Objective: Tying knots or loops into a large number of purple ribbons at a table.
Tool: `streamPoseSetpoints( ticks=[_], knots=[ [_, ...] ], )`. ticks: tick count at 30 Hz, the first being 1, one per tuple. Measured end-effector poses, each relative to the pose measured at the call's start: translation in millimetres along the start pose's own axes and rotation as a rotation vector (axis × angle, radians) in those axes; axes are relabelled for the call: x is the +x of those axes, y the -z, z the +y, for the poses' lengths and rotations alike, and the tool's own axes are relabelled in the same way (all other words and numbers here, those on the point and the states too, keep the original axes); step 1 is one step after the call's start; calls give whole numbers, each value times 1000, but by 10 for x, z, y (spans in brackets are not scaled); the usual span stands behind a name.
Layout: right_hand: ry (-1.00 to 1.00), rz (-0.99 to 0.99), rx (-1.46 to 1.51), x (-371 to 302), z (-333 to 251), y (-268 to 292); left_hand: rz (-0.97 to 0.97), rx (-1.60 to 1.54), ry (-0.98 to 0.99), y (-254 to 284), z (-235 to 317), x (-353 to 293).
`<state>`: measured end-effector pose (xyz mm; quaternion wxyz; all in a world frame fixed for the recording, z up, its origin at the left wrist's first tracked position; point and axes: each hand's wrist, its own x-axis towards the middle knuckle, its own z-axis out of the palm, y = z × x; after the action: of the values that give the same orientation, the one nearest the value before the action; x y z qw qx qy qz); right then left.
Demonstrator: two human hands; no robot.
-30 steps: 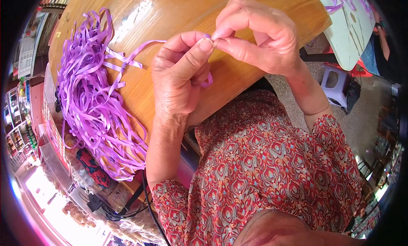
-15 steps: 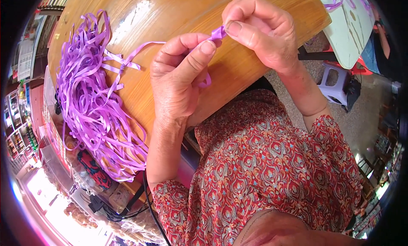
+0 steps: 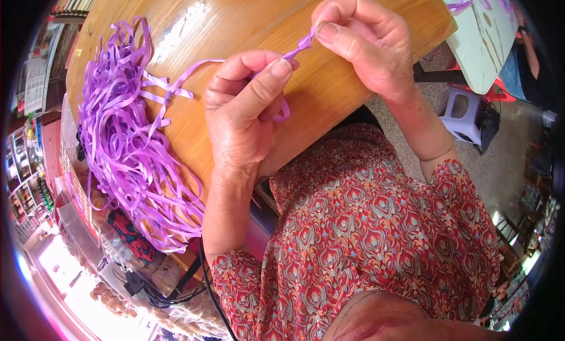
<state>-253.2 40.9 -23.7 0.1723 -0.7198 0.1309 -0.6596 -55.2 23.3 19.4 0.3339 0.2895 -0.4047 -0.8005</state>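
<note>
A purple ribbon [image 3: 304, 43] with a small knot in it is stretched between my two hands above the wooden table. My left hand [image 3: 247, 102] pinches it between thumb and forefinger, and a loop of the ribbon hangs below the palm. At the ribbon's short end, my right hand [image 3: 368, 43] pinches with thumb and forefinger, up and to the right of the left. A tail of ribbon leads from behind my left hand toward a large heap of purple ribbons [image 3: 126, 135] on the table's left side.
The glossy wooden table [image 3: 247, 17] spans the top. A white table [image 3: 485, 46] with more purple ribbon stands at the far right, a person's arm [image 3: 531, 58] beyond it. Below sits a pale plastic stool [image 3: 462, 120]. Black cables [image 3: 206, 276] hang at the lower left.
The loose fold of ribbon between my fingers has drawn into a tighter, slimmer knot. My hands have moved slightly apart, the left one a little to the left.
</note>
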Motion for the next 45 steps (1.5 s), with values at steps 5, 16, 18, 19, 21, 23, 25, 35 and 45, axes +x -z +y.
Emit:
streamPoseSetpoints(
  ticks=[5,16,18,19,21,23,25,35,45],
  knots=[
    [-44,36,14,126,-81,-24,18,10,-11,11,-1,5],
    [-344,-184,-693,495,-678,-156,73,81,-24,-6,-7,-25],
    [-341,-212,-753,470,-678,-127,75,108,-32,-17,-11,-15],
    [-335,-213,-741,481,-683,-122,81,137,-42,-10,-2,-23],
    [-358,-260,-827,522,-708,-117,88,144,-52,-5,-2,-39],
    [-362,-206,-818,509,-688,-126,91,147,-61,-18,-7,-48],
    [-267,-316,-833,415,-598,-81,75,185,-79,-34,-6,-54],
    [-382,-311,-715,347,-515,-68,85,126,-87,0,44,-61],
    [-457,-67,-562,207,-540,-1,84,28,-102,13,59,-8]
  ],
)
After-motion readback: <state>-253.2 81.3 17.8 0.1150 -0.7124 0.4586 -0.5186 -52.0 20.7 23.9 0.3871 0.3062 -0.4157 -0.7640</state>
